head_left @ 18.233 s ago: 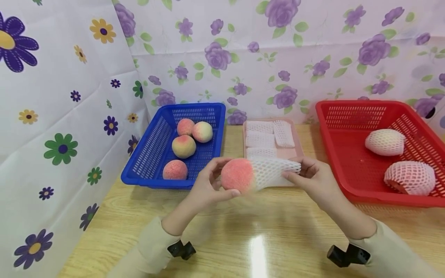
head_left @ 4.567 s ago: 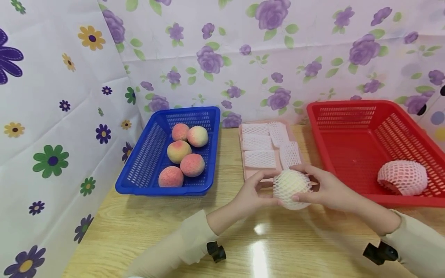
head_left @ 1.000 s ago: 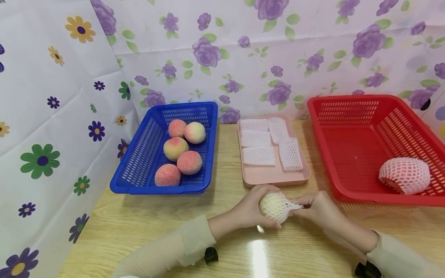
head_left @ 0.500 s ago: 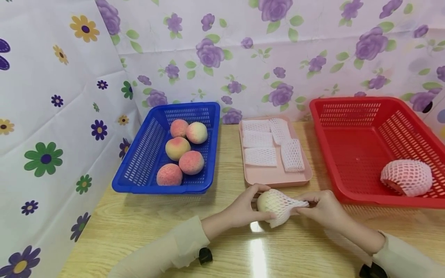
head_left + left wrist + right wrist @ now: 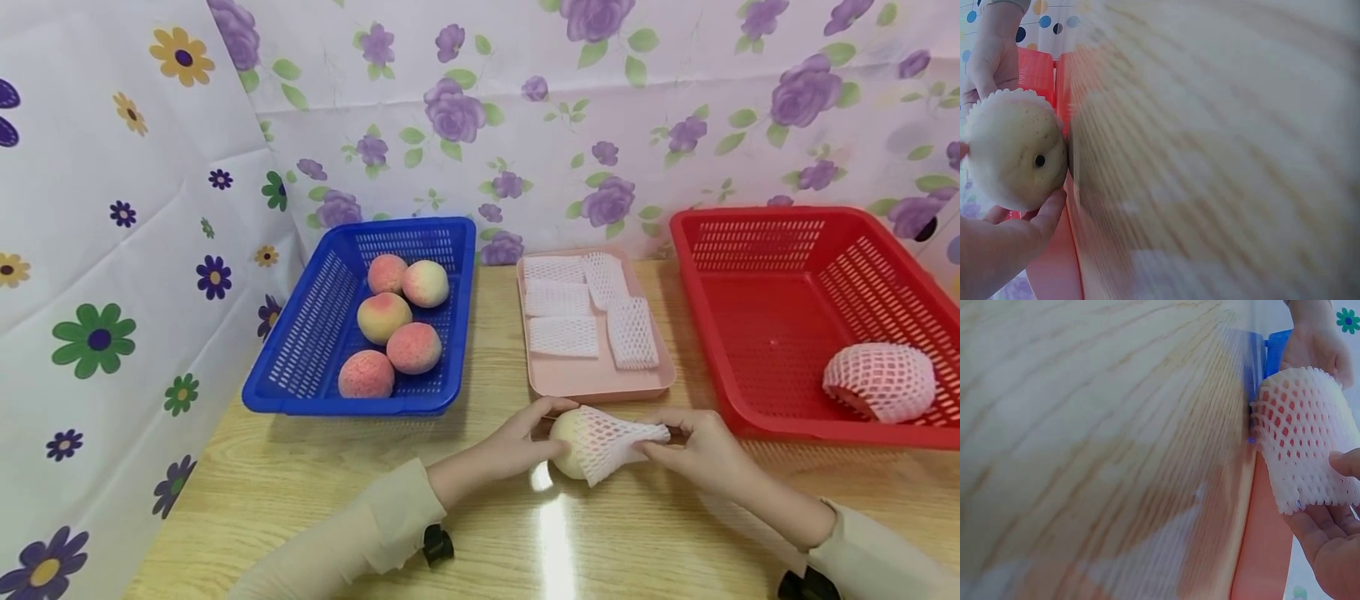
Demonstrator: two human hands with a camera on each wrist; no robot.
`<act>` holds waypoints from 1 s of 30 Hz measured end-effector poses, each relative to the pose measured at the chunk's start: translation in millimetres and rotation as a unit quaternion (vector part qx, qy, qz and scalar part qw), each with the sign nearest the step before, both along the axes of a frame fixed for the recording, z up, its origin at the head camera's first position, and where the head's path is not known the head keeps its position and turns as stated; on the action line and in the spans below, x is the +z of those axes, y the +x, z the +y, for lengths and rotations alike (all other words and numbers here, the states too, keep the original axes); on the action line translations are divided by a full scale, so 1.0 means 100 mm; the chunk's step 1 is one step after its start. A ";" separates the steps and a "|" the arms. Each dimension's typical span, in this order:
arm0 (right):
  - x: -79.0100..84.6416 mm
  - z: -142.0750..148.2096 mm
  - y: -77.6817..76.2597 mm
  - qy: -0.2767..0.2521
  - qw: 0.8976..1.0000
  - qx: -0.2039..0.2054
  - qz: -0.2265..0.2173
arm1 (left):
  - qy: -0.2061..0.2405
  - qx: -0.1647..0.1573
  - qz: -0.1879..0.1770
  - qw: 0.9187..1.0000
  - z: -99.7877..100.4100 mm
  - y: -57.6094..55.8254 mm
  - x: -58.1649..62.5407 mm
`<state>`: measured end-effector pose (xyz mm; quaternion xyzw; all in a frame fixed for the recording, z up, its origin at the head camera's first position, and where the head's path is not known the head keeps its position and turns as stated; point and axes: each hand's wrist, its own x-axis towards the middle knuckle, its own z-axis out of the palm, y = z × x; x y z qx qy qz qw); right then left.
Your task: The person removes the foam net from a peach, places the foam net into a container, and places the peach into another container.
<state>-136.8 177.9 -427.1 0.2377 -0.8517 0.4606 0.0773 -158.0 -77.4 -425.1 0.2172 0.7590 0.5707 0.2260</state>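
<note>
A pale peach [image 5: 566, 447] sits low over the table in front of the pink tray, its right part inside a white foam net sleeve [image 5: 609, 443]. My left hand [image 5: 513, 446] grips the bare left end between thumb and fingers. In the left wrist view the uncovered end of the peach [image 5: 1029, 156] shows a small black dot. My right hand [image 5: 693, 450] pinches the gathered right end of the sleeve. Pink skin shows through the mesh of the foam net sleeve [image 5: 1300, 419] in the right wrist view.
Several bare peaches [image 5: 414, 348] lie in a blue basket [image 5: 352, 406] at the left. The pink tray [image 5: 592, 383] holds several flat net sleeves [image 5: 564, 337]. In the red basket [image 5: 757, 333] at the right is one netted peach [image 5: 879, 382]. A floral curtain [image 5: 555, 125] hangs behind.
Over the last second the sleeve has slid rightward, baring the peach's left end. Since the oldest frame, one netted peach left the red basket; the blue basket gained a peach, the tray a sleeve.
</note>
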 end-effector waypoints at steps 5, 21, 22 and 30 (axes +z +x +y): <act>0.02 0.01 0.01 0.002 1.000 -0.003 -0.001 | 0.000 -0.014 -0.001 1.000 0.02 -0.02 0.00; 0.11 0.08 0.03 -0.032 0.994 0.070 -0.076 | -0.009 0.010 -0.007 1.000 0.03 -0.02 -0.02; 0.13 0.08 0.03 -0.036 0.994 0.073 -0.077 | -0.005 0.010 -0.003 1.000 0.03 -0.02 -0.01; 0.35 0.04 0.08 -0.061 0.994 0.062 -0.062 | -0.003 0.025 0.019 1.000 -0.04 0.05 0.17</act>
